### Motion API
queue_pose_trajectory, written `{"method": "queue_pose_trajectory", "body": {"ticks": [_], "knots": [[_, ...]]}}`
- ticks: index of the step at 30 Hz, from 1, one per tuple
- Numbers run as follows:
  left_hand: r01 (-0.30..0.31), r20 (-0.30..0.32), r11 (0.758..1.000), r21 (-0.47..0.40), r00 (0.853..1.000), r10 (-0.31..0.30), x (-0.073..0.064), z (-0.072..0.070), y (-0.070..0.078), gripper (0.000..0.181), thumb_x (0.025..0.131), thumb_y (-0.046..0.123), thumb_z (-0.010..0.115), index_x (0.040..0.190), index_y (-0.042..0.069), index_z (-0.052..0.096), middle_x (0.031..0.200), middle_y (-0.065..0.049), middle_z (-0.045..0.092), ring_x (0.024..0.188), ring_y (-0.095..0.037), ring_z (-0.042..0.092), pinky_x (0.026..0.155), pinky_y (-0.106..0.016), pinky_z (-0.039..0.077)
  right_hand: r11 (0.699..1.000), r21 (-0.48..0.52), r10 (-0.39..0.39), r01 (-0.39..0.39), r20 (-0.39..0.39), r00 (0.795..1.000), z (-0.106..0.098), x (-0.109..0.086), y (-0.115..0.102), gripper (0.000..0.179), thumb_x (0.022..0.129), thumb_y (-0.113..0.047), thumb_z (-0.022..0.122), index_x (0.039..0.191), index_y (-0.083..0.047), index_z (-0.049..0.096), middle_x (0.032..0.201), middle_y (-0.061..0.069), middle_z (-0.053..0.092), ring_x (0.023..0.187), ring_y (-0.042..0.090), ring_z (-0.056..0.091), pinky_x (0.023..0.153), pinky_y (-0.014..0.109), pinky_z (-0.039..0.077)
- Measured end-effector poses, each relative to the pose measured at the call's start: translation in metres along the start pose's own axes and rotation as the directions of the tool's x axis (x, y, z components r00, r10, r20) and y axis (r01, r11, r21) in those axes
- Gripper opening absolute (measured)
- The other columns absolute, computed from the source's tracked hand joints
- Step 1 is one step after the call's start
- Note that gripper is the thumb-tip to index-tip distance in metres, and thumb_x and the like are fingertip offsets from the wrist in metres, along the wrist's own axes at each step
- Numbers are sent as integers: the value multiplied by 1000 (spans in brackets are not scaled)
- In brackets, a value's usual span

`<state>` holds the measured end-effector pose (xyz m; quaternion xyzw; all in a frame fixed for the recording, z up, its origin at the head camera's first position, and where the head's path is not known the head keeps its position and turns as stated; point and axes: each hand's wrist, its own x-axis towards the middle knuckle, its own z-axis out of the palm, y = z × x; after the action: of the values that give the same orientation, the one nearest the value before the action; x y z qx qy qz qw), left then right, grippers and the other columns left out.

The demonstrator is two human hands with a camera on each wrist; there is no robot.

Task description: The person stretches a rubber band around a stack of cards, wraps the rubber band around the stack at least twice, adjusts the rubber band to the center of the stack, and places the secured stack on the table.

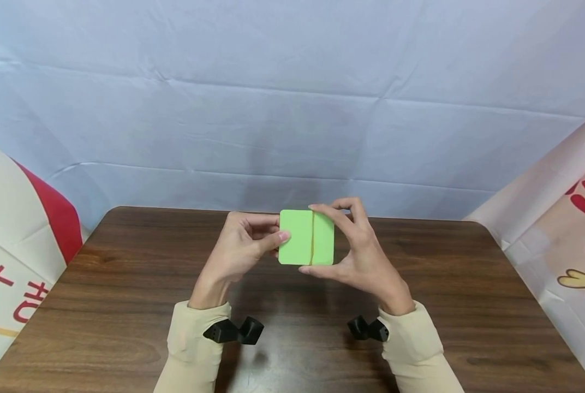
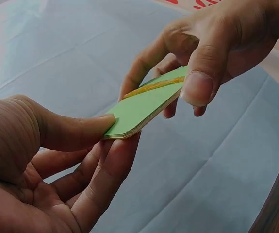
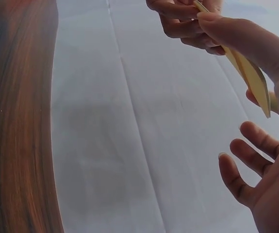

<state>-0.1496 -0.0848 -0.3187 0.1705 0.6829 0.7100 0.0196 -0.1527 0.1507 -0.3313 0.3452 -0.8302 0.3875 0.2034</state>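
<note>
A thin stack of light green square cards (image 1: 296, 245) with rounded corners is held up above the table's far part. Around it runs a yellowish rubber band (image 1: 312, 237), right of the middle. My left hand (image 1: 236, 245) pinches the left edge, thumb on the face and fingers behind. With thumb and index finger spread, my right hand (image 1: 363, 251) grips the stack by its bottom and top edges near the band. In the left wrist view the stack (image 2: 139, 111) shows its layered edge. The right wrist view has the stack (image 3: 251, 80) nearly edge-on, with the right hand's other fingers spread loosely.
Below the hands lies a dark brown wooden table (image 1: 125, 305). A pale blue-white cloth (image 1: 273, 109) hangs behind it. Printed cloths stand at both sides, the left one (image 1: 12, 234) with red characters and the right one (image 1: 557, 262) with a cartoon figure.
</note>
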Motion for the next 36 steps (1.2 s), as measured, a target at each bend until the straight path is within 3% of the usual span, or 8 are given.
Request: {"method": "queue_pose_trajectory", "body": {"ticks": [6,16,21,31,36], "knots": [[1,4,1000,-9,1000,-1,0,0,1,20,87,-14,71,107,-13,73,86,-20,72,64,-17,68,58,-32,58,1000,-11,6,-6,9,1000,-3,0,0,97,57,-28,102,142,-19,55,127,9,41,120,22,44,93,45,45],[-12,43,1000,4,999,12,-1,0,0,21,86,-14,71,108,-14,72,86,-21,72,66,-19,70,59,-40,60,1000,19,-1,1,20,1000,-4,-1,1,92,58,-24,101,140,-19,59,127,8,40,120,22,44,91,44,47],[-26,57,999,34,998,24,-1,1,0,22,86,-13,71,108,-12,73,85,-20,73,64,-19,69,57,-37,59,999,42,-26,24,51,998,-4,-1,1,92,59,-25,101,141,-21,59,129,9,39,122,22,42,98,43,42],[-19,34,1000,18,999,18,0,2,0,22,86,-12,72,109,-11,73,85,-18,73,63,-17,68,57,-31,58,1000,19,4,-5,100,995,-7,-2,1,98,62,-27,100,148,-23,52,133,8,38,123,21,42,97,44,45],[-13,31,1000,3,999,13,0,2,1,22,86,-13,71,108,-13,73,85,-19,73,63,-17,68,57,-34,58,1000,7,-7,6,85,996,-11,-2,2,96,60,-26,100,145,-21,55,133,6,41,123,22,41,95,45,45]]}}
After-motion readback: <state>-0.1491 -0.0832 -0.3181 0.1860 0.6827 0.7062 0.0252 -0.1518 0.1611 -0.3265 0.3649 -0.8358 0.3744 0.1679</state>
